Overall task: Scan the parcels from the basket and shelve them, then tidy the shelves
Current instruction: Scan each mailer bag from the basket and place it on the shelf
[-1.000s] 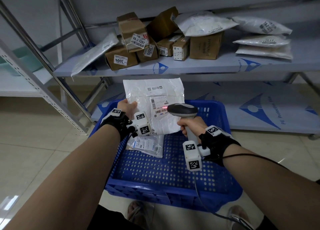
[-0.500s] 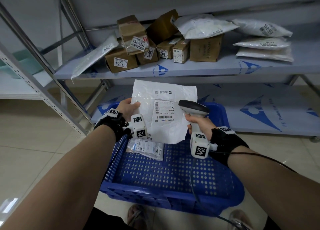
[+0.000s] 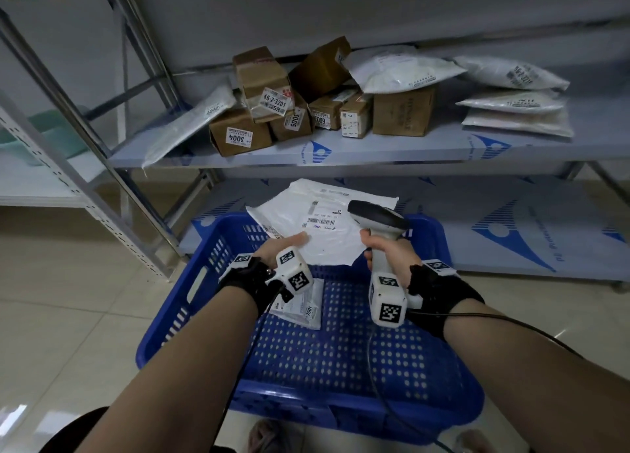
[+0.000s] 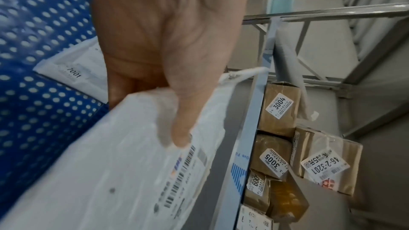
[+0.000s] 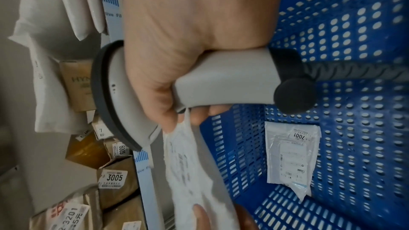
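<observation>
In the head view, both forearms are stretched forward over a blue perforated plastic basket that stands on the tiled floor in front of a grey metal shelf unit. The left hand is held palm-down at the near left corner of a flat white plastic mailer bag, with the thumb laid on top of it. The mailer is held nearly level above the far rim of the basket, its printed barcode label facing up. The right hand is wrapped around the handle of a grey handheld barcode scanner, whose dark head sits just above the mailer's right edge. A small clear-plastic parcel labelled 7001 lies on the basket floor under the left wrist. Brown cardboard boxes and white padded bags are piled on the middle shelf.

In the left wrist view, the left hand is seen pinching the white mailer: the thumb is pressed on its upper face beside the barcode, and the fingers are hidden beneath it. The 7001 parcel is visible below on the basket.

In the right wrist view, the right hand is closed firmly around the scanner's grey handle, its fingertips curling round the far side. The mailer's crinkled edge lies just beside those fingertips; contact cannot be judged. The 7001 parcel rests flat in the basket.
</observation>
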Tool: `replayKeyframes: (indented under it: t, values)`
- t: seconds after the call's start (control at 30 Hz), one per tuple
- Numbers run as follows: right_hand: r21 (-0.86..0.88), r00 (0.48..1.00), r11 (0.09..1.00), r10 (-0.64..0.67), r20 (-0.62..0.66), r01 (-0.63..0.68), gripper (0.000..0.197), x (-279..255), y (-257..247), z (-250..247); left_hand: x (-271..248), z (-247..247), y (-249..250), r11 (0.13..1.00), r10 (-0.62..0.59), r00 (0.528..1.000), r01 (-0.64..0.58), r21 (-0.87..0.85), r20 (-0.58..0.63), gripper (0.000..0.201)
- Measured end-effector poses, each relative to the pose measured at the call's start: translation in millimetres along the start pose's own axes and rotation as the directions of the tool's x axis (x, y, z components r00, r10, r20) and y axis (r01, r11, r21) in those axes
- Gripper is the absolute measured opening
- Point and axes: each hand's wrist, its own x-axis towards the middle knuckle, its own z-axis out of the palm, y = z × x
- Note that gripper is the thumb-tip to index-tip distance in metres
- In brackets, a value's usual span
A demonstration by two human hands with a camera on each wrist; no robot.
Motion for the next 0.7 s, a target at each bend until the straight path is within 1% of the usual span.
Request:
replayKeyframes:
  t: [0.03,0.1,0.13,0.2,0.23,0.4,0.5,0.6,0.7]
  values:
    - [-0.009,1.0,1.0,0.001,-0.008,-0.001,0.014,1,1,-1,2,1,2,1.0,-0.007,0.999,0.008,0.029,-0.052,0.071]
    - [-0.035,1.0,0.999,0.008,-0.029,-0.009,0.008,2,2,-2,5,3,4,0.996,0.0,0.987,0.014,0.088,-0.162,0.071]
    - [-0.054,0.999,0.998,0.013,-0.05,-0.015,0.005,3,4,-3,5,3,5,0.994,0.019,0.979,0.002,0.106,-0.201,0.065]
    - [-0.095,0.996,0.995,0.019,-0.085,-0.027,0.004,5,5,-2,5,5,5,0.995,0.066,0.96,-0.041,0.095,-0.273,0.053]
    - [-0.11,0.996,0.994,0.02,-0.087,-0.03,0.004,4,5,0,3,8,4,0.995,0.079,0.954,-0.057,0.082,-0.29,0.048]
    - [-0.157,0.999,0.987,0.049,0.012,-0.046,0.009,-9,5,16,4,18,-5,0.993,0.115,0.943,-0.12,0.005,-0.313,0.045]
    - [-0.185,0.999,0.982,0.026,-0.025,-0.03,0.014,-11,4,22,2,21,-9,0.989,0.139,0.946,-0.146,-0.002,-0.293,0.038]
    - [-0.169,0.997,0.985,0.005,-0.08,-0.019,0.013,-9,0,21,4,13,-11,0.99,0.141,0.944,-0.132,0.05,-0.298,0.037]
    - [-0.208,0.997,0.978,-0.019,-0.073,0.004,0.015,-9,-4,15,6,3,-10,0.989,0.139,0.942,-0.114,0.098,-0.306,0.037]
